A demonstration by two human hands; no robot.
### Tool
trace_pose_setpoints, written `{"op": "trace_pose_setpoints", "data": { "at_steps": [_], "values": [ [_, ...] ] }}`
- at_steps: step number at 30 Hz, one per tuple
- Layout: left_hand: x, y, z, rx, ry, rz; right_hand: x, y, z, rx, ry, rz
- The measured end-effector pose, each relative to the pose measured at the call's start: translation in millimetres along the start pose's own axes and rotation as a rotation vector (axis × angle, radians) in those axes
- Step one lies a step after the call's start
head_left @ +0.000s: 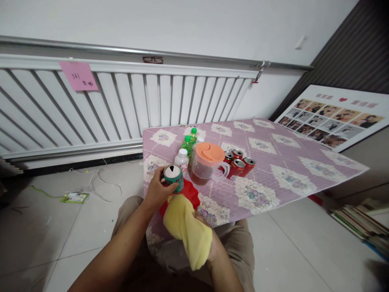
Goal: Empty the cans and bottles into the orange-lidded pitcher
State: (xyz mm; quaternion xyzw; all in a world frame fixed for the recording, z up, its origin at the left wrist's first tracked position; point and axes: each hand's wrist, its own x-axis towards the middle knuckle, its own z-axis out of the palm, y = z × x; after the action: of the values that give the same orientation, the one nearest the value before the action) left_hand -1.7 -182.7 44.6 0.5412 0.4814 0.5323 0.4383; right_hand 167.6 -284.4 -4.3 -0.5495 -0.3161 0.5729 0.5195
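Note:
My left hand [157, 190] is wrapped round a green can [178, 185] with a pale top and a dark opening in it. The can is upright above the near left part of the table. A yellow cloth [185, 223] is bunched in my right hand [214, 245], and its folds hide most of the fingers. Below the can and the cloth lies a red dish [193, 195] with a wavy rim, partly covered by both. Just beyond the can stands a white-capped bottle [182, 160].
A clear pitcher [199, 172] with an orange lid and brown liquid stands right of the can. Several red cans [237, 168] are grouped beside its handle. Green-capped bottles [187, 147] stand behind. The patterned tablecloth [261, 194] reaches toward a white radiator [158, 97].

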Motion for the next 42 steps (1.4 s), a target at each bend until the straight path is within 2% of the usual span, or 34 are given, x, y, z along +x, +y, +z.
{"op": "trace_pose_setpoints", "data": {
  "at_steps": [2,5,8,11,13,15,22,24,27,30,33,35,38,42],
  "values": [
    [1,-2,-4.6,-0.009,0.007,-0.016,0,-4,-22,0.133,-0.094,0.132],
    [-1,-10,-9.7,-0.006,0.007,-0.038,4,-20,-56,0.1,-0.003,0.102],
    [-7,-18,-10.6,-0.005,-0.002,-0.049,15,-36,-82,-0.244,0.151,-0.029],
    [-13,-24,-8.4,0.005,-0.012,-0.06,34,-38,-98,-0.758,0.204,-0.306],
    [-17,-26,-6.5,0.022,-0.015,-0.078,45,-31,-100,-1.039,0.165,-0.433],
    [-20,-27,-5.0,0.038,-0.025,-0.093,52,-21,-95,-1.188,0.134,-0.471],
    [-25,-30,-2.7,0.051,-0.086,-0.108,49,13,-65,-1.6,0.157,-0.34],
    [-26,-32,-1.1,0.054,-0.103,-0.105,50,17,-66,-1.594,0.143,-0.34],
    [-30,-36,1.8,0.051,-0.131,-0.096,52,18,-72,-1.459,0.173,-0.384],
    [-33,-39,4.6,0.05,-0.152,-0.083,52,14,-71,-1.224,0.223,-0.591],
    [-36,-38,6.8,0.056,-0.179,-0.054,47,7,-52,-1.024,0.096,-0.759],
    [-38,-36,8.4,0.057,-0.207,-0.031,44,4,-35,-0.946,0.004,-0.753],
    [-41,-34,10.7,0.054,-0.246,-0.018,41,1,-11,-0.85,-0.066,-0.69],
    [-45,-33,12.5,0.03,-0.304,-0.009,37,-5,-2,-0.717,-0.113,-0.571]
  ]
}}
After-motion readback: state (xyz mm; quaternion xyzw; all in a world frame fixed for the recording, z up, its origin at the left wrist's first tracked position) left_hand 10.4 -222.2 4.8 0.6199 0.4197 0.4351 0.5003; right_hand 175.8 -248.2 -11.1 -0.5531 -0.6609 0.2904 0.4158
